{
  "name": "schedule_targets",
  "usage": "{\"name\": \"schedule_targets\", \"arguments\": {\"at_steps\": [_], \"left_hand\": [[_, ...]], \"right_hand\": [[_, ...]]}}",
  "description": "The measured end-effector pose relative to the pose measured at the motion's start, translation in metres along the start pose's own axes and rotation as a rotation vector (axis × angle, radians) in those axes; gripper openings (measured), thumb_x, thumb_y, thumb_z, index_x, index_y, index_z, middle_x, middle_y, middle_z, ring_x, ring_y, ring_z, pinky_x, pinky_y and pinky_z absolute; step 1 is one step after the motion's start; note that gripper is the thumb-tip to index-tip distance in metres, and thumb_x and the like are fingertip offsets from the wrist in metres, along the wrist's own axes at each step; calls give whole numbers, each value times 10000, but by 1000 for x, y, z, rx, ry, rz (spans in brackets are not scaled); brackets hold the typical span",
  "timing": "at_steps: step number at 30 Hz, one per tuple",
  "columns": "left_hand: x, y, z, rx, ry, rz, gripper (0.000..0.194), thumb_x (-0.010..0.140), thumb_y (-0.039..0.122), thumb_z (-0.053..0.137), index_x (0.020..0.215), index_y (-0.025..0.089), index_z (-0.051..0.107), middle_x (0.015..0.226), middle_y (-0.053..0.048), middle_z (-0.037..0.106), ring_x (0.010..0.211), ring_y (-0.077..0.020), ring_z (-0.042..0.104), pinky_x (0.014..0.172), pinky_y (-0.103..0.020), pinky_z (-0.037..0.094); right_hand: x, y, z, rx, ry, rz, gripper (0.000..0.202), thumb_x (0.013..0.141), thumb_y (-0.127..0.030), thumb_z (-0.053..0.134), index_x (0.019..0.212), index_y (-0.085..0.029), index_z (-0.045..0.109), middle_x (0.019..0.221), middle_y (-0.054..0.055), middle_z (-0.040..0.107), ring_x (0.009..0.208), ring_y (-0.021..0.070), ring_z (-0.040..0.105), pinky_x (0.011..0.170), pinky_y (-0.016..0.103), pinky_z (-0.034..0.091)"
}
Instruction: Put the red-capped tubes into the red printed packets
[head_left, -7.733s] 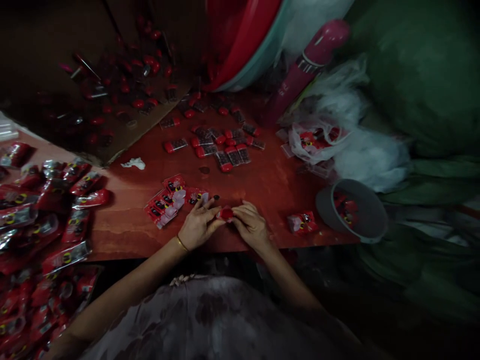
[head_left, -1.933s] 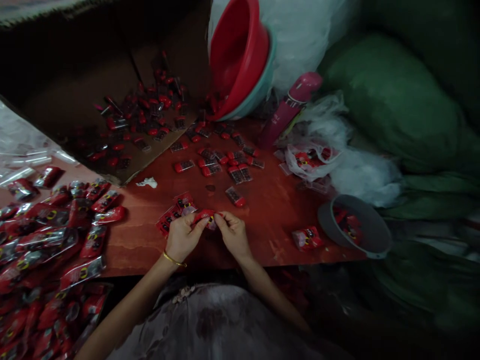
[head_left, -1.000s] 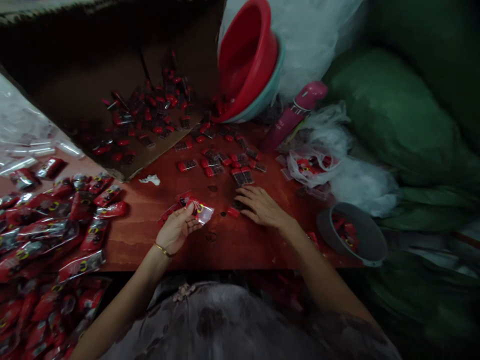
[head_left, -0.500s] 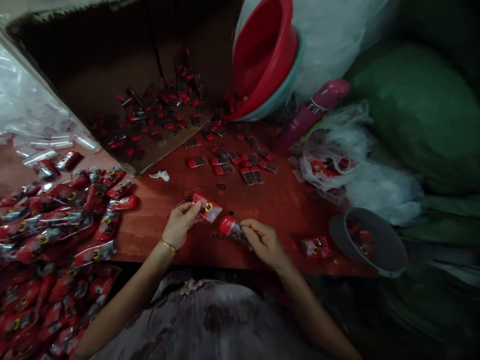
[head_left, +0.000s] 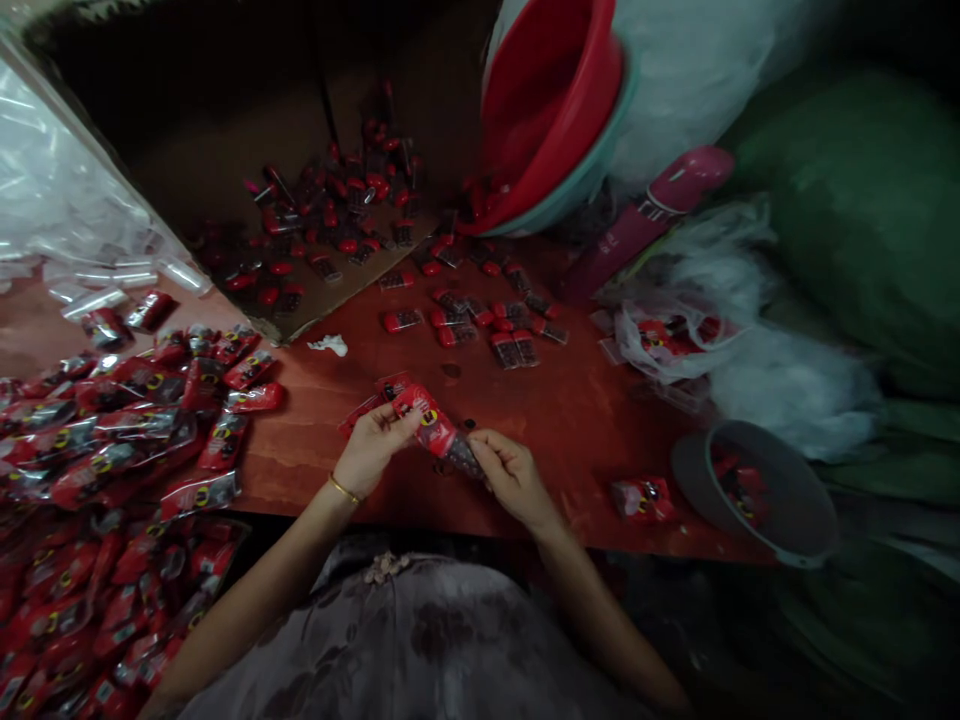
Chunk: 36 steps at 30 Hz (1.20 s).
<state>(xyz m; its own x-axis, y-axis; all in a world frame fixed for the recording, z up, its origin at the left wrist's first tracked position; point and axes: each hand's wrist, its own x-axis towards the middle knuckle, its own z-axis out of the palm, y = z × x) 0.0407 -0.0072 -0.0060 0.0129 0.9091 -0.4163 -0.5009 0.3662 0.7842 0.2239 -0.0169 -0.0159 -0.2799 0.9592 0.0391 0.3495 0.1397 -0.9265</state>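
Note:
Between thumb and fingers, my left hand [head_left: 373, 445] grips a red printed plastic sleeve [head_left: 422, 411]. My right hand [head_left: 511, 475] pinches the clear end of a small red-capped container [head_left: 460, 455] with dark contents. The container's capped end now lies in or against the sleeve's mouth; how far in it is I cannot tell. More red packets [head_left: 394, 384] show behind my left fingers, partly hidden. Beyond my hands, several loose red-capped containers [head_left: 514, 348] lie on the red tabletop [head_left: 585, 420].
A cardboard box [head_left: 352, 300] on its side holds many red-capped containers. Finished-looking packets [head_left: 112, 430] heap at the left beside clear tubes [head_left: 97, 300]. Right: a tilted red basin [head_left: 600, 90], magenta bottle [head_left: 645, 220], plastic bag [head_left: 667, 350], red packets [head_left: 643, 498] and grey bucket [head_left: 697, 480].
My right hand has moved left and brought the red-capped container from a gap away to the sleeve's mouth. My left hand still grips the sleeve. The view has shifted slightly.

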Motion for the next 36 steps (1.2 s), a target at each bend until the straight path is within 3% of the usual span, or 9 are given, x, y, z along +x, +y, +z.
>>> {"name": "schedule_targets", "arguments": {"at_steps": [7, 10, 13, 16, 23, 29, 36], "left_hand": [[-2, -15, 10, -83, 60, -45, 397, 425, 313, 852, 722, 122, 671, 685, -22, 694, 603, -110, 606, 661, -246, 484], [-1, -18, 11, -142, 72, -51, 392, 445, 325, 846, 736, 126, 674, 706, -30, 697, 610, -108, 610, 648, -234, 478], [-1, -19, 11, -129, 77, -32, 360, 477, 348, 831, 716, 126, 679, 652, -12, 675, 549, -82, 567, 591, -212, 451], [-1, -19, 14, -125, 66, 15, 338, 476, 339, 832, 698, 130, 686, 599, 14, 652, 502, -59, 512, 558, -195, 424], [-1, -25, 15, -154, -13, 37, 319, 573, 406, 778, 714, 132, 693, 647, -11, 668, 591, -91, 562, 616, -213, 445], [-3, -23, 9, -87, -27, 65, 337, 630, 464, 722, 671, 134, 662, 542, 22, 594, 448, -75, 464, 478, -219, 385], [-6, -25, 10, -116, 41, 72, 356, 583, 457, 754, 725, 136, 690, 654, -3, 652, 583, -89, 530, 599, -209, 422]], "right_hand": [[2, -1, 21, -115, 162, -17, 257, 897, -356, 388, 813, -194, 569, 552, -25, 562, 498, 110, 523, 521, 218, 409], [3, -3, 28, -167, 176, -36, 245, 899, -339, 389, 836, -198, 579, 563, -17, 594, 506, 119, 552, 534, 221, 427], [3, -4, 33, -202, 176, -37, 256, 905, -336, 380, 839, -198, 585, 558, -12, 598, 498, 122, 560, 524, 220, 425], [2, -5, 38, -297, 254, -52, 253, 900, -333, 386, 874, -191, 593, 617, 17, 623, 535, 138, 577, 546, 237, 426], [4, -5, 52, -174, 300, -44, 253, 905, -331, 373, 899, -184, 579, 679, 28, 634, 577, 137, 579, 548, 237, 432], [8, -7, 59, 55, 236, 90, 314, 916, -400, 343, 802, -195, 551, 517, -37, 502, 458, 110, 483, 462, 218, 388], [15, -15, 61, -96, 314, 1, 261, 900, -360, 381, 867, -197, 582, 726, 39, 630, 635, 142, 556, 584, 251, 433]]}}
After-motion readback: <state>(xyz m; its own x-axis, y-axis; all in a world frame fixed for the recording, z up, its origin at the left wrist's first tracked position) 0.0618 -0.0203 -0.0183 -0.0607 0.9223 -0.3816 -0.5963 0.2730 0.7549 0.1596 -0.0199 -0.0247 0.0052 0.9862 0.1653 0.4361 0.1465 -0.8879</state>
